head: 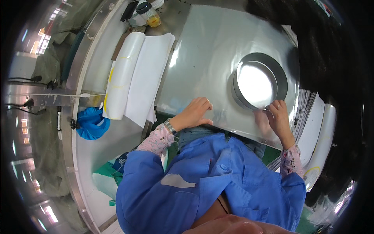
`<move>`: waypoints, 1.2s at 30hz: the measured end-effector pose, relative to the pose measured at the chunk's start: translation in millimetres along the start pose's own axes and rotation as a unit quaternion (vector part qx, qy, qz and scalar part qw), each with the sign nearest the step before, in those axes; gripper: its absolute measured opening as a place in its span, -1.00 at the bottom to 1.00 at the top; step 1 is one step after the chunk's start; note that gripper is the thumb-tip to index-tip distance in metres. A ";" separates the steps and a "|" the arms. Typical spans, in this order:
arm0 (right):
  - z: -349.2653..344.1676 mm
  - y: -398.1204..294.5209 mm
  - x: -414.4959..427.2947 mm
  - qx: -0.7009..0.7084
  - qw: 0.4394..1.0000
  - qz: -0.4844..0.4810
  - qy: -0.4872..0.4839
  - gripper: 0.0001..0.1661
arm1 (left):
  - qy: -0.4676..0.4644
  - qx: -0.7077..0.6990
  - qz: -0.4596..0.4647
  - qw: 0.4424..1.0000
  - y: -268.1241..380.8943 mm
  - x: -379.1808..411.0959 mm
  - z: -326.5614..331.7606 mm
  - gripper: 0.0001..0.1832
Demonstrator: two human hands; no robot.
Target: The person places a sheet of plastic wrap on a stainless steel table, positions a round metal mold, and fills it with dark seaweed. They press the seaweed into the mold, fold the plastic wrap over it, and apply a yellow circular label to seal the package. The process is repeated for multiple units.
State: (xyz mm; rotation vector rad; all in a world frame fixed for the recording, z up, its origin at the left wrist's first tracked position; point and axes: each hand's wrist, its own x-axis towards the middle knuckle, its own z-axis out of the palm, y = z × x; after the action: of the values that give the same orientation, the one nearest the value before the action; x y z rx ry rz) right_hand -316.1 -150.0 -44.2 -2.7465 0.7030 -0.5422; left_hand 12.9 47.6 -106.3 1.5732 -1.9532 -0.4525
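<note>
A round, dark-grey ring-shaped vessel [280,73] with a brightly lit white interior stands on the shiny metal sheet [201,67] before me, right of its middle. My right hand [279,115] is at the vessel's near rim, thumb and fingertips pinched at the edge. Glare hides whether the vessel has a closed bottom. At the sheet's near edge, to the left, my left hand [194,112] holds nothing; its fingers are loosely curled, with the thumb apart from them. A metal-band watch [169,126] is on the left wrist.
White paper sheets [150,67] and a large white roll [125,76] lie left of the metal sheet. Beyond them are a dark-lidded jar [153,20] and a blue cloth item [93,124]. Stacked sheets [306,120] and another white roll [323,140] are on the right.
</note>
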 end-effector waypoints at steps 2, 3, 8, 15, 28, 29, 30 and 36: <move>1.1 -1.4 0.5 0.013 1.000 0.010 -0.001 -0.79 | -0.026 -0.038 -0.090 0.995 -8.5 -5.3 -19.6 -0.68; 1.5 -1.5 -0.5 0.012 1.000 0.012 0.001 -0.79 | -0.036 -0.053 -0.140 0.988 -20.1 -11.1 -36.2 -0.68; 5.6 -3.3 -3.8 0.022 0.999 0.029 0.006 -0.79 | 0.346 0.290 -0.296 0.841 -135.4 -105.0 -160.8 -0.32; 4.0 -4.8 -4.3 0.027 0.999 0.032 0.010 -0.81 | 0.203 0.294 -0.302 0.884 -133.8 -129.9 -170.0 -0.50; 10.8 1.4 -9.6 0.032 0.999 0.038 0.006 -0.72 | 0.148 0.138 -0.312 0.928 -42.5 -155.0 -92.3 -0.45; 11.1 2.2 -11.1 0.028 0.999 0.045 -0.006 -0.72 | 0.208 0.170 -0.341 0.901 -45.2 -165.6 -102.6 -0.46; 12.2 1.6 -10.2 0.031 0.999 0.039 -0.001 -0.73 | 0.267 0.203 -0.363 0.869 -51.4 -174.1 -116.6 -0.47; 14.7 4.1 -10.6 0.020 0.999 0.025 0.004 -0.79 | 0.663 -0.045 -0.506 0.550 -141.7 -286.3 -170.2 -0.57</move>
State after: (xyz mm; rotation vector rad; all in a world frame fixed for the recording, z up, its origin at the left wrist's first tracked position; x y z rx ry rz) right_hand -320.3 -145.9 -61.8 -2.6830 0.7514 -0.5508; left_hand 266.4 305.3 -124.4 1.8512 0.2260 0.2727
